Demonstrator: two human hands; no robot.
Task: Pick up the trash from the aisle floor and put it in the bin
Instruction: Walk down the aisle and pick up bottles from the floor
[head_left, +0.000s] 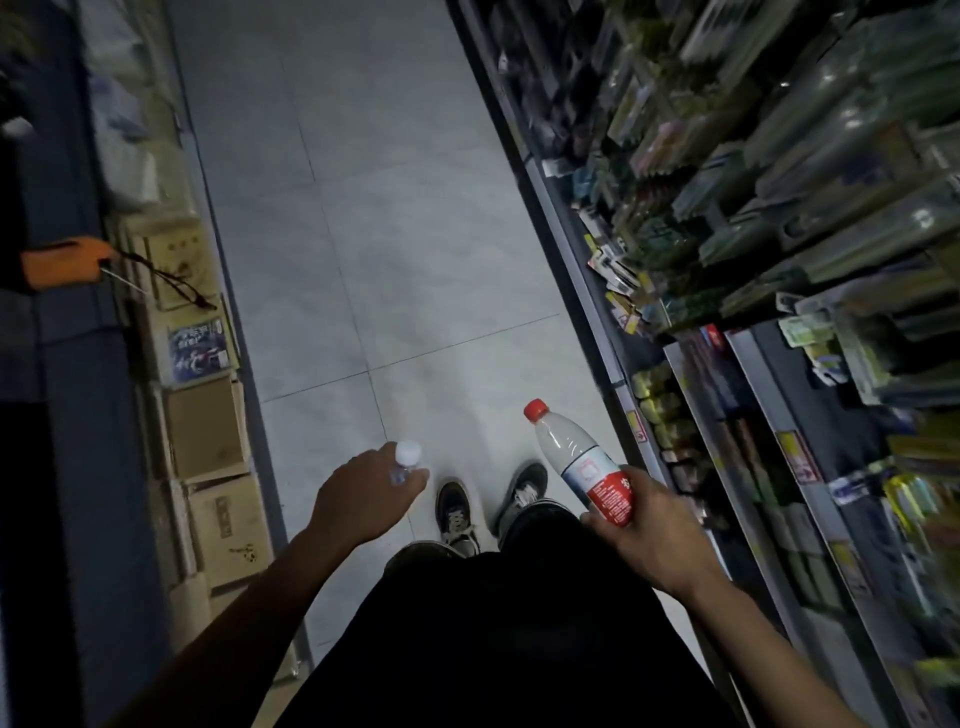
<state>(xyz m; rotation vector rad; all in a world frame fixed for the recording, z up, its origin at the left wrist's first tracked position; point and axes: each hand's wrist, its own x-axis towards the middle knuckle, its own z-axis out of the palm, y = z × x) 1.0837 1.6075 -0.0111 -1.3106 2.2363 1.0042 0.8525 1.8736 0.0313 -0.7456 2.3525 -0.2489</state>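
Since no bin is in view, we carry both finds: left hand clamped around the white-capped bottle, right hand gripping the red-capped bottle.

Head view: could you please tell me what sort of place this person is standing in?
Most likely a shop aisle: packed merchandise shelves on the right, stacked cardboard boxes on the left, and a tiled floor between them.

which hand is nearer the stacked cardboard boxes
Left. The left hand, gripping a white-capped bottle, hangs over the floor just beside the boxes; the right hand, holding the red-capped bottle, is across the aisle by the shelves.
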